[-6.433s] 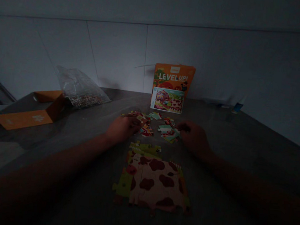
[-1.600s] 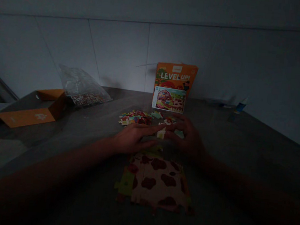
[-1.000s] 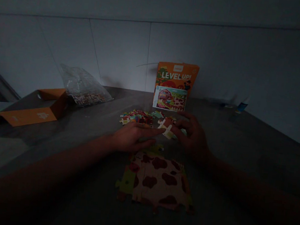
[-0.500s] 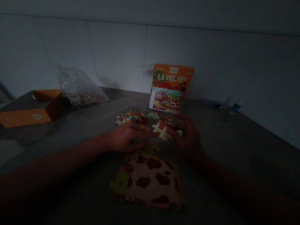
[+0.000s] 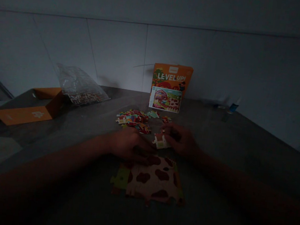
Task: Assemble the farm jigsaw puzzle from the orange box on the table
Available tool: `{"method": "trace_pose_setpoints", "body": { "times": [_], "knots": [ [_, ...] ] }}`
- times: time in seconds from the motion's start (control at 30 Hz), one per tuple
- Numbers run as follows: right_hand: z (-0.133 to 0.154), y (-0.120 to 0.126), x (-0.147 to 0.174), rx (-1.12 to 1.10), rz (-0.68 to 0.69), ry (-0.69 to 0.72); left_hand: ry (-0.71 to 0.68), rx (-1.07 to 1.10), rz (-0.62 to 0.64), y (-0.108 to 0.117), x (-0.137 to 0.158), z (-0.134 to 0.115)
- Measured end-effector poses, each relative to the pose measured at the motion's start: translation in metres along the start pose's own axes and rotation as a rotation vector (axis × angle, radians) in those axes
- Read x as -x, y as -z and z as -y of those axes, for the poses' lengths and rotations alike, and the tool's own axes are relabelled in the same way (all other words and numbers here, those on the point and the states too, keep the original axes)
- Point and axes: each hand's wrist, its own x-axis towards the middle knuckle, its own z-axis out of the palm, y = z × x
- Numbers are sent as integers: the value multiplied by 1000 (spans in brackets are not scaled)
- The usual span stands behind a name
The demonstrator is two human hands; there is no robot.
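Note:
Pinched in my right hand (image 5: pixel 181 141) is a puzzle piece (image 5: pixel 161 141) with white, reddish and green print, just beyond the top edge of the partly joined puzzle (image 5: pixel 150 182). That puzzle lies flat, showing a pale cow body with brown patches and green at its left side. My left hand (image 5: pixel 127 144) rests with fingers stretched over the puzzle's upper left edge, hiding that corner. Behind both hands is a pile of loose puzzle pieces (image 5: pixel 133 118). The light is dim, and fine detail at the fingertips is hard to see.
An orange "LEVEL UP!" box (image 5: pixel 181 80) stands at the wall with a farm picture card (image 5: pixel 165 99) leaning on it. To the left are an open orange box (image 5: pixel 23 113) and a clear plastic bag (image 5: pixel 81 87) of small bits. A small blue-labelled bottle (image 5: pixel 233 107) stands right.
My right hand has brought the puzzle piece nearer to the joined puzzle and turned it a little. My left hand has come down toward me, onto the puzzle's upper edge.

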Motion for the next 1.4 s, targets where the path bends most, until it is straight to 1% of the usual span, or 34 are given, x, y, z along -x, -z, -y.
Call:
{"method": "trace_pose_setpoints", "body": {
  "times": [0.1, 0.2, 0.27, 0.33, 0.4, 0.47, 0.53, 0.6, 0.67, 0.8, 0.87, 0.93, 1.17, 1.27, 1.4],
  "knots": [
    [0, -1, 1, 52, 62, 40, 16, 36, 10, -1, 1, 4],
    [3, -1, 1, 89, 129, 74, -1, 79, -2, -1, 2, 9],
    [8, 1, 0, 110, 138, 76, -17, 106, -7, -1, 2, 11],
    [17, 8, -4, 127, 131, 36, -24, 123, -5, -1, 2, 12],
    [27, 17, -7, 113, 185, -45, -24, 128, -6, -1, 2, 12],
    [38, 28, -9, 67, 374, -106, -18, 122, -6, -1, 2, 12],
    [47, 35, -8, 45, 613, -122, -7, 113, -1, 0, 2, 11],
    [54, 38, -5, 66, 804, -129, 3, 114, 4, 0, 2, 11],
    [61, 37, -1, 77, 926, -153, 3, 123, 4, 0, 3, 11],
    [70, 31, 5, 67, 1085, -198, -14, 121, 5, -1, 3, 13],
    [72, 29, 6, 125, 1117, -202, -20, 117, 7, -1, 3, 14],
    [73, 26, 7, 162, 1115, -201, -18, 114, 9, -1, 3, 14],
    [69, 17, 11, -28, 1133, -157, -14, 128, 6, 0, 2, 11],
    [68, 16, 13, -45, 1142, -173, -25, 129, 0, 0, 2, 11],
    [72, 16, 14, -3, 1118, -167, -26, 111, 6, 0, 3, 12]
  ]
}}
